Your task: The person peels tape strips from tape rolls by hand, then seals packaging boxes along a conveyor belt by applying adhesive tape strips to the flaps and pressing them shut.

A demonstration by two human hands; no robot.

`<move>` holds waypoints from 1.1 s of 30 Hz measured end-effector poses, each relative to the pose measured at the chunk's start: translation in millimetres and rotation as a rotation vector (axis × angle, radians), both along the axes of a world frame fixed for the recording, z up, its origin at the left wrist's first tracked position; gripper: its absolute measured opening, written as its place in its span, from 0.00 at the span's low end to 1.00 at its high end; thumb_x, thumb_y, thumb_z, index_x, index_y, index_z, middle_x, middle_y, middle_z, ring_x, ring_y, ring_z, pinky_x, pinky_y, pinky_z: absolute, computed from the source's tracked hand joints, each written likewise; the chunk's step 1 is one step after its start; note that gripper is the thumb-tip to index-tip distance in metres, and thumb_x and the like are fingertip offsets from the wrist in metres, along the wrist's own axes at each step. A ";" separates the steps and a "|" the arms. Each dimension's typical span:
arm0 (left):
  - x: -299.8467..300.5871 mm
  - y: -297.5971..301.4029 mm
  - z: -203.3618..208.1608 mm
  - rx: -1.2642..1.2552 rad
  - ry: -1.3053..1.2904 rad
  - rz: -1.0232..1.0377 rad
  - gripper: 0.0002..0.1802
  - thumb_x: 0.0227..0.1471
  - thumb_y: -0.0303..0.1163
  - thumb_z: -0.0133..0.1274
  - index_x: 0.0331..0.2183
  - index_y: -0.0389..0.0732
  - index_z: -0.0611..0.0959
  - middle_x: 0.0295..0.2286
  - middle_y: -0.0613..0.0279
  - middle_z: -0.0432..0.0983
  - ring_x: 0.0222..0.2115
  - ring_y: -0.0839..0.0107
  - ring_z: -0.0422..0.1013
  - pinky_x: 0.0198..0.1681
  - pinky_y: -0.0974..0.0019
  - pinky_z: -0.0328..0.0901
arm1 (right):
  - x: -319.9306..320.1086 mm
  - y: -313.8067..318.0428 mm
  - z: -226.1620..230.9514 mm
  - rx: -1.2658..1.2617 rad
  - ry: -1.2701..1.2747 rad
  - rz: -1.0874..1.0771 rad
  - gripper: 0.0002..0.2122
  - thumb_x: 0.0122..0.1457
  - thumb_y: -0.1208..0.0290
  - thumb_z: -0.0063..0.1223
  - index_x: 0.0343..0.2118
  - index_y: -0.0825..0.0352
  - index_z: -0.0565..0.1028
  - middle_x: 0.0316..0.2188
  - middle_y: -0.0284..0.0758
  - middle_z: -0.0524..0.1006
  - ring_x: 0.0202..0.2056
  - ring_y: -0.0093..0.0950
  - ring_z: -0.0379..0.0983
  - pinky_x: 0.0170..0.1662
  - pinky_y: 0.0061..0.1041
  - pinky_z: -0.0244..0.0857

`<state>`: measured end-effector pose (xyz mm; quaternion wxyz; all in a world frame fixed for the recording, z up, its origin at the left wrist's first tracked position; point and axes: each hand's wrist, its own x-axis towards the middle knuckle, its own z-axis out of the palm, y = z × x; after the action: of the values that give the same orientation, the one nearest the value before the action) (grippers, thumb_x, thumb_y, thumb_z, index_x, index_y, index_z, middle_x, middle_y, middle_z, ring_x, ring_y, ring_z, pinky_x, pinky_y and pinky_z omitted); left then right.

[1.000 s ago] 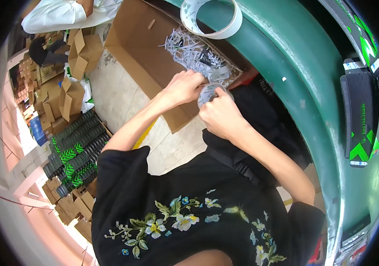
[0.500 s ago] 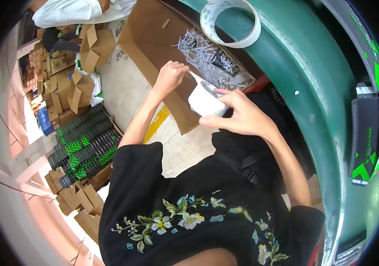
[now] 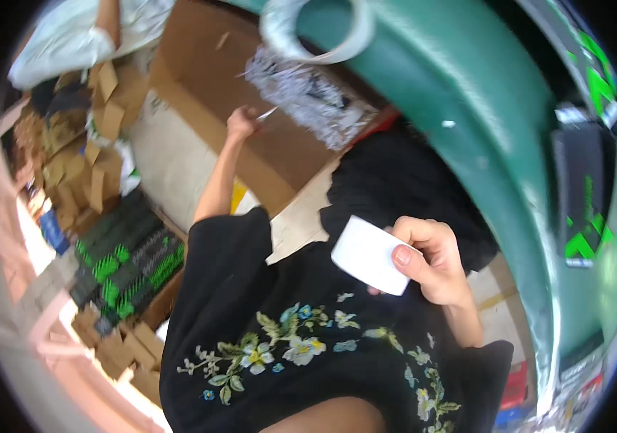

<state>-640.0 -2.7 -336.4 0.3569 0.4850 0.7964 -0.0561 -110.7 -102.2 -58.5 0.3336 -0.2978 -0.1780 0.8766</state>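
Observation:
My right hand [image 3: 431, 261] grips a small white roll [image 3: 367, 252] that looks like tape or labels. The thumb presses on its side, and the roll is held in front of the black blouse [image 3: 279, 281]. Farther off to the left, my left hand [image 3: 242, 121] is closed over the cardboard box [image 3: 200, 50]. A thin white strip [image 3: 269, 113] sticks out from its fingers. Inside the box lies shredded paper [image 3: 301, 94], with dark items partly buried in it. The strip's other end is hidden in the left hand.
A large cream tape roll [image 3: 362, 32] rests on the green surface [image 3: 496, 137] curving along the right. Black-and-green packages [image 3: 584, 195] stand there. Similar packages [image 3: 128, 252] are stacked left, near open cartons [image 3: 110, 108]. Another person's arm [image 3: 108, 22] shows at upper left.
My hands have moved apart. The right hand has brought the white roll nearer my body, while the left has shifted left with a white strip. The whole view has shifted and blurred.

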 end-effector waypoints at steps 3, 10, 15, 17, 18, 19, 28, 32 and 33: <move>2.2 -8.6 8.5 -0.214 -0.585 0.295 0.26 0.52 0.22 0.59 0.54 0.40 0.76 0.51 0.56 0.73 0.46 0.67 0.74 0.42 0.68 0.71 | 30.7 -3.1 1.6 0.549 -0.334 -0.160 0.09 0.55 0.75 0.62 0.26 0.72 0.73 0.23 0.40 0.76 0.30 0.36 0.74 0.39 0.30 0.68; 191.6 10.4 214.2 0.983 -0.140 -0.006 0.35 0.42 0.38 0.70 0.51 0.38 0.76 0.46 0.56 0.72 0.47 0.63 0.71 0.48 0.59 0.68 | 64.4 -11.2 28.8 0.945 -0.731 -0.209 0.09 0.48 0.74 0.67 0.29 0.70 0.76 0.25 0.37 0.77 0.30 0.35 0.77 0.50 0.41 0.68; 317.1 19.4 310.9 1.186 -0.112 -0.747 0.67 0.29 0.50 0.76 0.65 0.44 0.57 0.64 0.44 0.47 0.64 0.47 0.51 0.64 0.45 0.50 | 87.5 -7.4 45.3 1.194 -0.866 -0.306 0.10 0.47 0.74 0.68 0.29 0.69 0.77 0.29 0.35 0.75 0.45 0.38 0.76 0.57 0.47 0.62; 350.2 32.6 304.7 1.056 -0.063 -0.867 0.61 0.31 0.47 0.74 0.64 0.44 0.61 0.62 0.46 0.55 0.61 0.48 0.56 0.63 0.48 0.53 | 102.5 -10.8 46.5 1.239 -0.970 -0.331 0.10 0.46 0.72 0.69 0.29 0.66 0.77 0.34 0.35 0.74 0.52 0.40 0.72 0.60 0.52 0.58; 355.1 40.3 304.0 0.932 0.018 -0.902 0.57 0.31 0.44 0.74 0.63 0.45 0.66 0.60 0.44 0.59 0.59 0.47 0.59 0.61 0.50 0.57 | 113.3 -12.2 53.1 1.253 -1.015 -0.373 0.10 0.46 0.72 0.69 0.29 0.66 0.77 0.34 0.35 0.74 0.52 0.40 0.72 0.60 0.52 0.58; 357.2 45.0 307.8 0.878 0.032 -0.901 0.46 0.33 0.38 0.73 0.57 0.42 0.75 0.54 0.47 0.68 0.53 0.49 0.65 0.57 0.52 0.61 | 125.1 -14.8 63.6 1.276 -1.107 -0.414 0.11 0.45 0.72 0.70 0.30 0.64 0.78 0.35 0.35 0.73 0.52 0.42 0.71 0.59 0.55 0.58; 546.1 143.8 403.6 1.059 -0.335 -1.408 0.40 0.39 0.40 0.68 0.57 0.50 0.75 0.55 0.41 0.63 0.56 0.44 0.64 0.58 0.52 0.61 | 342.6 70.7 83.0 1.324 -1.999 -0.817 0.08 0.58 0.69 0.59 0.34 0.69 0.80 0.47 0.47 0.71 0.47 0.44 0.71 0.53 0.35 0.63; 705.1 242.7 361.9 1.114 -0.438 -1.473 0.44 0.40 0.49 0.68 0.58 0.50 0.71 0.50 0.39 0.67 0.50 0.44 0.68 0.53 0.53 0.65 | 415.1 174.8 34.0 1.388 -1.983 -0.902 0.11 0.58 0.65 0.60 0.36 0.69 0.80 0.47 0.48 0.69 0.51 0.46 0.66 0.57 0.38 0.59; 734.7 270.1 350.6 1.180 -0.440 -1.462 0.46 0.38 0.50 0.68 0.59 0.49 0.70 0.50 0.39 0.69 0.49 0.44 0.69 0.52 0.52 0.66 | 416.6 197.8 22.9 1.371 -1.994 -0.932 0.10 0.57 0.65 0.60 0.36 0.67 0.81 0.46 0.51 0.69 0.50 0.47 0.67 0.55 0.39 0.62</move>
<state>94.7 267.4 14.2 0.0738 0.9621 0.1126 0.2370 306.0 95.6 -35.6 0.4133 -0.6213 -0.6383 -0.1891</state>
